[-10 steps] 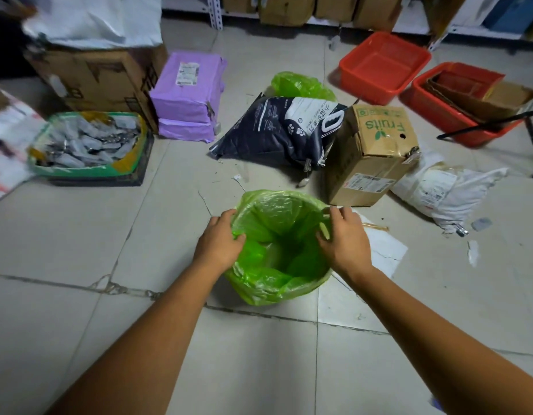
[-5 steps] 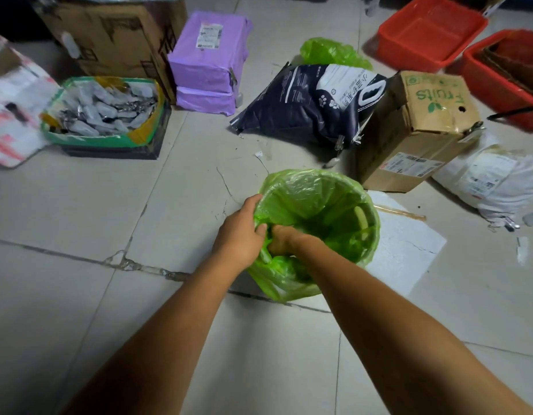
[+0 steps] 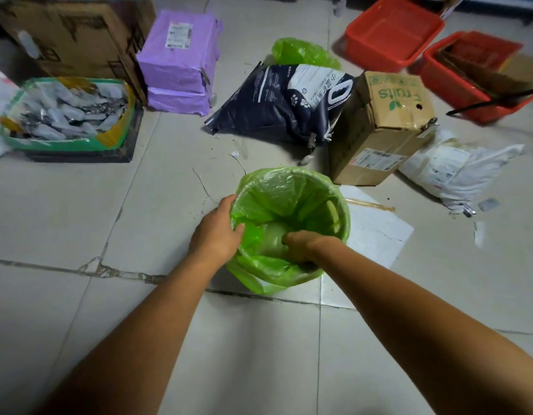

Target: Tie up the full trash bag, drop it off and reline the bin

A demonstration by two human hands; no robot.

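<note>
A small round bin [image 3: 344,223] stands on the tiled floor, lined with a translucent green bag [image 3: 277,193] whose edge folds over the rim. My left hand [image 3: 214,235] grips the liner at the bin's left rim, thumb inside. My right hand [image 3: 301,244] reaches down inside the bin against the plastic; its fingers are partly hidden by the liner. A second green bag [image 3: 301,52], bunched and full, lies on the floor behind a dark sack.
Around the bin lie a dark blue sack [image 3: 277,106], a "fruits" cardboard box [image 3: 381,124], a white parcel [image 3: 456,169], purple packages [image 3: 181,58], a green crate of pouches [image 3: 64,115] and two red tubs [image 3: 390,31]. White paper [image 3: 376,235] lies by the bin.
My right hand has moved from the bin's right rim down inside the liner. My left hand stays on the left rim. The camera has shifted closer and lower.
</note>
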